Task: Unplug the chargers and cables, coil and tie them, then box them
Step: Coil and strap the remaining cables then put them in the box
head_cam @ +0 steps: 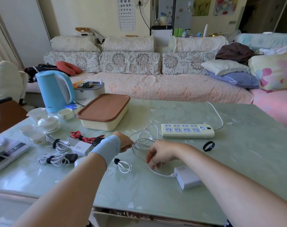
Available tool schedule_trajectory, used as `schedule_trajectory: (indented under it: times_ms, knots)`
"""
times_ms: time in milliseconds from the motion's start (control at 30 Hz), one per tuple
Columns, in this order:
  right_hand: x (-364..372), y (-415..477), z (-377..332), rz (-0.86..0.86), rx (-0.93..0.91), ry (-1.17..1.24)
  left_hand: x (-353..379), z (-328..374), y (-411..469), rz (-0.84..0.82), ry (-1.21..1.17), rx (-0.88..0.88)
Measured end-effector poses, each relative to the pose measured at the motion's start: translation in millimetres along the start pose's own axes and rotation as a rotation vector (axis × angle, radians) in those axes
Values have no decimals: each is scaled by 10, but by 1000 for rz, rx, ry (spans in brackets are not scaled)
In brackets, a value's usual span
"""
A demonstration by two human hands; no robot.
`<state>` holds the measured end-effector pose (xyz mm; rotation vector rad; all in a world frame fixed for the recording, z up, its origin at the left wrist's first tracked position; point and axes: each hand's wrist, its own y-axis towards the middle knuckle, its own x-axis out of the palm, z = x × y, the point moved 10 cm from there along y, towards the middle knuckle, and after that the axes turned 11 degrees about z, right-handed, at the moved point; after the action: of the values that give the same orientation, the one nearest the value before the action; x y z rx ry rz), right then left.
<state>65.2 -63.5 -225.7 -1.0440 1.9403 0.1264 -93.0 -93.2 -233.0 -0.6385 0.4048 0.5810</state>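
Left hand (125,143) and right hand (160,151) pinch white cable (144,138) loops between them.

- Bare table (247,169) lies open from 3 to 7 o'clock of the loose white cable (140,143) (save a white charger (187,178) at 4).
- At 2 o'clock the power strip (187,131) bars the way; at 11, the lidded box (103,110).
- From 9 to 10, tied cable bundles (57,153) and teacups (39,126) crowd the surface.

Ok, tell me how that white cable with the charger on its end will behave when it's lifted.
Probably floppy: the white cable sags in loose uneven loops from the left hand. The charger on its end looks blocky and likely heavier, so it may drag or swing. On the glossy table it could slide.
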Motion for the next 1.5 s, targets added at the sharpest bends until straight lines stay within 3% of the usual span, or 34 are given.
schedule_trajectory:
  times_ms: [67, 133, 200, 267, 400, 567, 800, 933, 1033, 1133, 1200, 1267, 1367, 1433, 1500]
  knots:
    - [-131, 25, -22, 118, -14, -24, 38, 9, 5, -53, 11, -10]
    - [-494, 37, -25, 415, -36, -112, 29, 115, -59, -81, -29, 24]
    - [-819, -6, -30, 684, -73, -153, -39, 326, -140, -64, -156, 111]
    - [-982, -52, -32, 810, -134, -58, -120, 529, -244, -42, -337, 205]
    - [-1062, -119, -228, 795, -306, 102, -171, 693, -509, -87, -500, 321]
    - [-1013, -105, -246, 592, -211, 475, -298, 753, -644, -113, -662, 334]
    - [-1242, -266, -12, 586, -146, 361, -360, 710, -737, -77, -655, 288]
    - [-1641, -534, 310, 976, -29, 314, -475, 542, -614, 81, -620, 174]
    - [-1801, -702, 571, 1155, 33, 675, -510, 471, -591, 136, -569, 135]
    - [-1871, -786, 606, 1194, -61, 1080, -530, 494, -570, 158, -506, 192]
    - [-1930, -827, 583, 1221, -158, 1225, -573, 488, -542, 226, -443, 219]
    - [-2002, -850, 607, 1293, -207, 1173, -563, 458, -532, 253, -388, 198]
    - [-2083, -896, 481, 1347, -265, 825, -508, 403, -486, 269, -285, 135]
    - [-2033, -879, 301, 1282, -287, 561, -523, 405, -431, 313, -129, 162]
    - [-1892, -798, 150, 1135, -282, 463, -554, 465, -386, 381, 126, 273]
